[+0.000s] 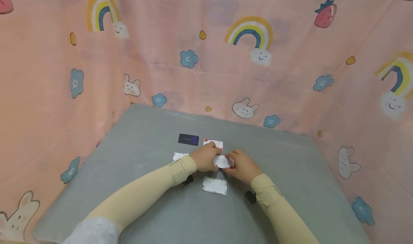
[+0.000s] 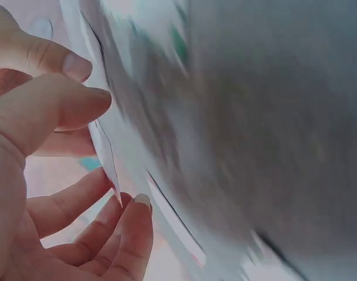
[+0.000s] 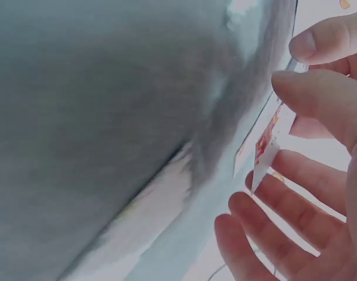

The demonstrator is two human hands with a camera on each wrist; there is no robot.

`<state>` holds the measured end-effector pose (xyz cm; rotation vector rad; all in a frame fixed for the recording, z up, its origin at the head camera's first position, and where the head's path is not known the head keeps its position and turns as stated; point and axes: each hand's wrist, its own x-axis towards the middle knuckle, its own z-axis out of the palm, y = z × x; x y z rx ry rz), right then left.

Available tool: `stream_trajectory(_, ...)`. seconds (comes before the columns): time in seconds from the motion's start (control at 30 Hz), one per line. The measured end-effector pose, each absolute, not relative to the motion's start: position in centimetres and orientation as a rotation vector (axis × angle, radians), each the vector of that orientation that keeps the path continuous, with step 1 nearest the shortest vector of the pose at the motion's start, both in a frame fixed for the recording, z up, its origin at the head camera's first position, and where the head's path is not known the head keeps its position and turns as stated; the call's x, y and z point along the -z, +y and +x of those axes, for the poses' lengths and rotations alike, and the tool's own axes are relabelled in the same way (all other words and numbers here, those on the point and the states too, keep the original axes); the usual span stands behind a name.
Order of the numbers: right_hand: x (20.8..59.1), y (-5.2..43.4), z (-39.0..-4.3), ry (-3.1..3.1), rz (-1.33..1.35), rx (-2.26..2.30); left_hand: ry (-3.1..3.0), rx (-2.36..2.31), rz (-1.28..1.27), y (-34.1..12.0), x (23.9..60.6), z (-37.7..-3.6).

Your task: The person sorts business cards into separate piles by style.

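Note:
Between my two hands is a small white card with printed lines and red marks at a corner. My left hand pinches its left side between thumb and fingers, while my right hand grips the right side. In the left wrist view the card appears nearly edge-on, raised off the table. Red flowers show along the same card in the right wrist view, with fingertips at its edge. Just beyond the hands lies another white card with red corners, partly covered by the left hand.
A dark blue card lies at the back left. One white card is partly hidden behind the left wrist, and a grey-edged white card lies nearer me. The grey table meets a pink patterned curtain at the back.

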<state>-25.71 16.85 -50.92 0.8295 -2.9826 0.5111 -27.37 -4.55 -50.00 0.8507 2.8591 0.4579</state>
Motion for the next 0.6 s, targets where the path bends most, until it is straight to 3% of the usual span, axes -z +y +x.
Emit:
stream_trajectory(0.33,52.4,13.8,-30.8,-2.98,0.805,-0.456,2.843,-0.558,0.563,-7.8,51.3,-32.3)
stream_trajectory(0.6,52.4,12.7,-33.7,-3.058,0.773,-0.563,2.903,-0.514,0.593,-9.0,51.0,-34.8)
